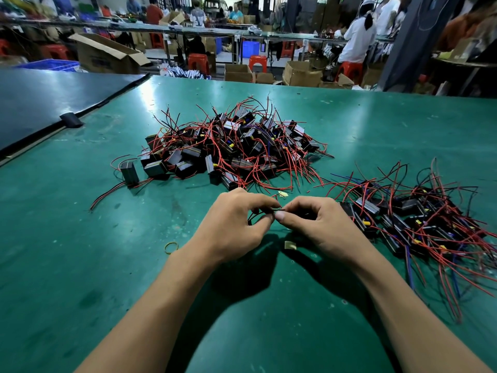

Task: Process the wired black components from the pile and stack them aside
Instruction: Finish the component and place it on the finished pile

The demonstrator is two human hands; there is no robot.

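Note:
A big pile of black box components [231, 149] with red and black wires lies mid-table on the green mat. A second heap of the same components [419, 222] spreads at the right. My left hand [231, 227] and my right hand [320, 224] meet fingertip to fingertip in front of the pile. Between them they pinch the thin dark wires [269, 210] of one component. That component's body is mostly hidden under my right palm.
One lone component [130, 172] stands left of the pile. A rubber band [171, 247] and scraps of yellow tape [290, 245] lie near my wrists. A dark board [48, 103] covers the table's left rear. Boxes, stools and people fill the background.

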